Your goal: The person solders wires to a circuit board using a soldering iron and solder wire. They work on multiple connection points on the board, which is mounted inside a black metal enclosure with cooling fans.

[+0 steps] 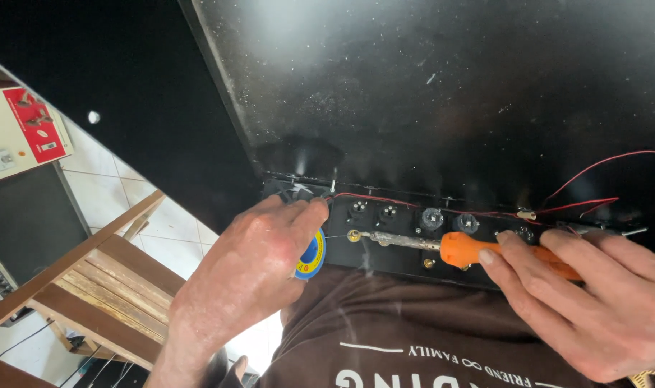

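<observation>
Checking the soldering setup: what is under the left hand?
Under the left hand a blue and yellow solder spool peeks out, thin wire running to the soldering iron tip. The fingers cover most of the spool and the black panel's left end.

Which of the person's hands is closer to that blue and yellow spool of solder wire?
Left. The left hand is wrapped around the solder spool, gripping it. The right hand is off to the spool's right, holding the orange-handled soldering iron, whose tip points toward the spool.
</observation>
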